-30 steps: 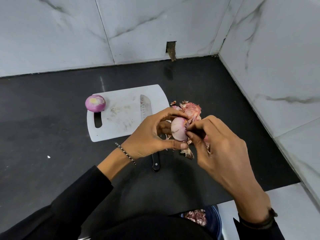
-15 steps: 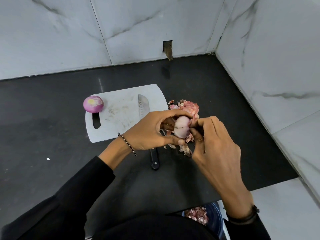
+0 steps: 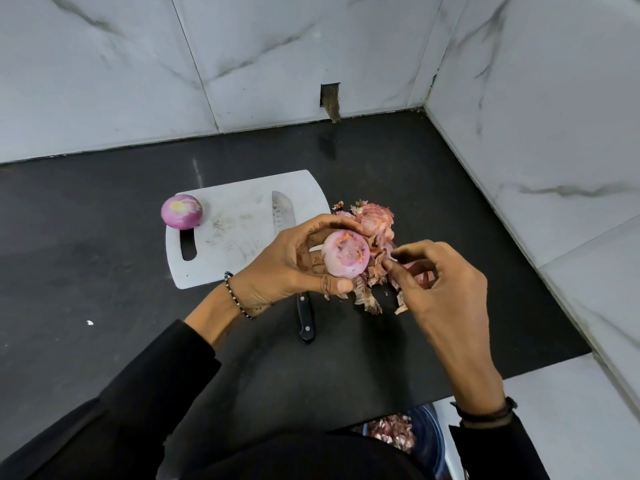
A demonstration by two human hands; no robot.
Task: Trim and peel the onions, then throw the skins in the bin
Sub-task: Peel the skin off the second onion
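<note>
My left hand [image 3: 294,261] grips a pale pink peeled onion [image 3: 344,252] above the black counter, its cut end facing up. Just right of it, my right hand [image 3: 440,282] has its thumb and forefinger curled together at a scrap of skin; whether it pinches that scrap is unclear. A heap of onion skins [image 3: 375,233] lies on the counter under and behind both hands. A second peeled purple onion [image 3: 181,211] sits at the left corner of the white cutting board [image 3: 235,233]. Below the counter edge, a dark bin [image 3: 420,434] holds skins.
A knife [image 3: 284,211] lies with its blade on the board's right side and its black handle [image 3: 305,320] on the counter toward me. Marble walls close off the back and the right. The counter's front edge runs just above the bin.
My left hand has turned the onion so its cut end faces up. My right hand has drawn away from it to the right, toward the skins.
</note>
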